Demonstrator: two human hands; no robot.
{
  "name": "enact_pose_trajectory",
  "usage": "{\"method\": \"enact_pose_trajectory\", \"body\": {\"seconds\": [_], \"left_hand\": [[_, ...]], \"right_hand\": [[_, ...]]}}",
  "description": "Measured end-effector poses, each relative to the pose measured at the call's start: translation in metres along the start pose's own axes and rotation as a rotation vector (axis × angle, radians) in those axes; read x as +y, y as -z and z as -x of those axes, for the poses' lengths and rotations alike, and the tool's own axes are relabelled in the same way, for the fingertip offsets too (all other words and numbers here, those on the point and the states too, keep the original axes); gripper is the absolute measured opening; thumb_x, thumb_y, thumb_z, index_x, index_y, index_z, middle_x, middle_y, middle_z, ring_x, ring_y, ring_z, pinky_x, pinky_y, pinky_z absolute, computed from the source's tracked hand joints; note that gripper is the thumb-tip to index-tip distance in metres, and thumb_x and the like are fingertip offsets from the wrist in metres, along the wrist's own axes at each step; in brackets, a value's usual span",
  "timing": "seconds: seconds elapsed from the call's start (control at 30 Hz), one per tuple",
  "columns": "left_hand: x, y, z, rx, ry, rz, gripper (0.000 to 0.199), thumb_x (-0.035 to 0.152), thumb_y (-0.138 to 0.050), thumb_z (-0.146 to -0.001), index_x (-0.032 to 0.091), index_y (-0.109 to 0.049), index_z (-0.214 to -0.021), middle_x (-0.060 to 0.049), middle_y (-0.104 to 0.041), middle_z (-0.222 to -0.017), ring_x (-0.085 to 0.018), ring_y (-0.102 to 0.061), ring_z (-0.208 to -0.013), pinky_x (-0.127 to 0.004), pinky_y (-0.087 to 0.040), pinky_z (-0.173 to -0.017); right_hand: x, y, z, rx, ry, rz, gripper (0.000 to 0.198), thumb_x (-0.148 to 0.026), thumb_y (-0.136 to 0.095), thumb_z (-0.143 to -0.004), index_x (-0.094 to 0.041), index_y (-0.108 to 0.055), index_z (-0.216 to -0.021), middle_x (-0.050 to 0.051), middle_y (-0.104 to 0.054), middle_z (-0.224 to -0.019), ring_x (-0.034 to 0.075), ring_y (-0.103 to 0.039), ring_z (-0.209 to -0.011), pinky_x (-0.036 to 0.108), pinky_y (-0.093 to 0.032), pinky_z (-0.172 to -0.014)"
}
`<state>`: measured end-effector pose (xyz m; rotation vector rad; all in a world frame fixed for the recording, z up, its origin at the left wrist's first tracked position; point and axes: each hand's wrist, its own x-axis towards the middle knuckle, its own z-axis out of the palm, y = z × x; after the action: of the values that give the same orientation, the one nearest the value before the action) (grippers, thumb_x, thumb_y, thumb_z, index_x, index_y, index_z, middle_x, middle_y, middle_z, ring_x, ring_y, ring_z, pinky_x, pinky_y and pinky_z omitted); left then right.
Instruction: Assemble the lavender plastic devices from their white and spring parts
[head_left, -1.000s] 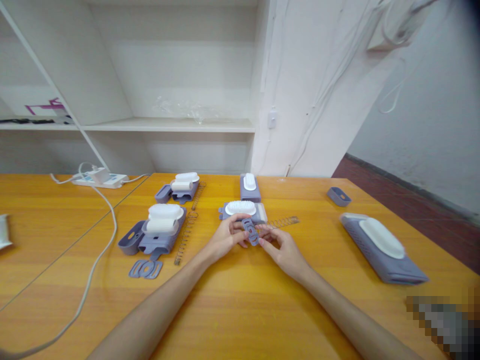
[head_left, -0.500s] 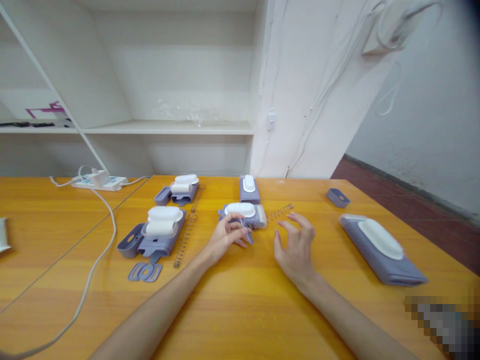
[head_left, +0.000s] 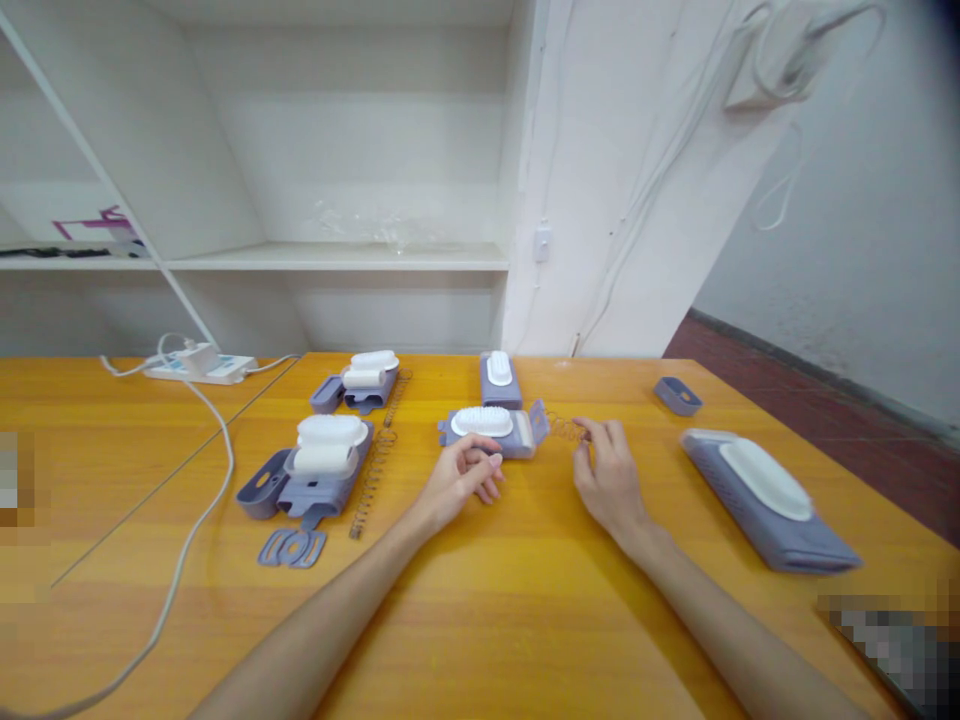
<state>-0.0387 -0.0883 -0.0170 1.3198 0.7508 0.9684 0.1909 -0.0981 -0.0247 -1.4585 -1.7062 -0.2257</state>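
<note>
My right hand pinches the near end of a thin coil spring, which lies behind its fingertips. The spring's other end reaches a small grey-purple flat piece standing at the right end of a grey-purple case. A white bristled oval pad sits on top of that case. Just in front of the case, my left hand has its fingers loosely bent, with nothing visible in them.
To the left are two part sets with cases, white rollers, springs and flat pieces. Another case stands behind. At right lie a larger case and a cap. A cable crosses the left side.
The flat piece has left my left hand and now stands at the case's right end. My right hand has closed on the spring, which was lying beside it.
</note>
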Motion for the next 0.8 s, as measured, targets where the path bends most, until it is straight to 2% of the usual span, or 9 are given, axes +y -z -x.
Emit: {"method": "enact_pose_trajectory", "body": {"seconds": [0.13,0.23,0.33,0.47,0.63,0.7,0.8], "left_hand": [[0.0,-0.002,0.001,-0.003,-0.008,-0.034,0.04,0.046,-0.062,-0.076,0.014,-0.051,-0.096,-0.002,-0.061,-0.069,-0.011,-0.058,-0.051,-0.022,-0.046,-0.047],[0.0,-0.003,0.001,-0.001,-0.011,-0.051,0.039,0.046,-0.061,-0.077,0.013,-0.051,-0.095,-0.002,-0.06,-0.068,-0.011,-0.057,-0.049,-0.022,-0.046,-0.046],[0.0,-0.003,0.0,-0.001,-0.008,-0.063,0.038,0.046,-0.061,-0.077,0.013,-0.052,-0.094,-0.002,-0.06,-0.067,-0.01,-0.056,-0.049,-0.022,-0.045,-0.046],[-0.002,-0.003,0.0,-0.008,-0.009,-0.079,0.037,0.046,-0.061,-0.077,0.013,-0.052,-0.092,-0.002,-0.059,-0.067,-0.01,-0.057,-0.05,-0.021,-0.045,-0.046],[-0.005,-0.002,0.0,-0.006,-0.01,-0.089,0.035,0.045,-0.06,-0.078,0.013,-0.053,-0.092,-0.001,-0.059,-0.067,-0.01,-0.056,-0.049,-0.021,-0.045,-0.046],[-0.006,-0.001,0.0,-0.01,-0.017,-0.092,0.034,0.044,-0.06,-0.079,0.013,-0.053,-0.092,-0.001,-0.059,-0.068,-0.01,-0.056,-0.049,-0.021,-0.045,-0.046],[-0.006,0.0,0.0,-0.008,-0.017,-0.096,0.034,0.044,-0.06,-0.079,0.014,-0.053,-0.092,-0.001,-0.059,-0.068,-0.01,-0.057,-0.049,-0.021,-0.045,-0.047]], "right_hand": [[0.014,0.001,-0.011,0.026,-0.142,-0.047,0.031,-0.017,-0.043,-0.078,-0.013,-0.061,-0.103,0.006,-0.048,-0.082,0.019,-0.051,-0.07,0.035,-0.046,-0.069],[0.028,0.002,-0.02,0.039,-0.243,-0.069,0.032,-0.024,-0.042,-0.081,-0.014,-0.064,-0.103,0.007,-0.055,-0.081,0.02,-0.054,-0.07,0.034,-0.046,-0.068],[0.045,0.004,-0.031,0.04,-0.306,-0.058,0.037,-0.036,-0.045,-0.084,-0.013,-0.065,-0.103,0.011,-0.065,-0.087,0.022,-0.06,-0.078,0.034,-0.046,-0.074],[0.075,0.01,-0.053,0.029,-0.327,0.186,0.042,-0.047,-0.047,-0.082,-0.014,-0.071,-0.092,0.014,-0.066,-0.1,0.027,-0.059,-0.097,0.039,-0.042,-0.087],[0.108,0.018,-0.081,-0.115,-0.427,0.506,0.043,-0.048,-0.041,-0.084,-0.019,-0.073,-0.089,0.016,-0.064,-0.101,0.033,-0.052,-0.103,0.057,-0.023,-0.095],[0.118,0.019,-0.086,-0.198,-0.495,0.541,0.043,-0.05,-0.042,-0.084,-0.021,-0.073,-0.093,0.017,-0.062,-0.102,0.035,-0.049,-0.105,0.058,-0.021,-0.092],[0.129,0.019,-0.089,-0.285,-0.587,0.544,0.043,-0.051,-0.047,-0.081,-0.022,-0.072,-0.098,0.021,-0.057,-0.114,0.039,-0.041,-0.115,0.059,-0.019,-0.089]]}}
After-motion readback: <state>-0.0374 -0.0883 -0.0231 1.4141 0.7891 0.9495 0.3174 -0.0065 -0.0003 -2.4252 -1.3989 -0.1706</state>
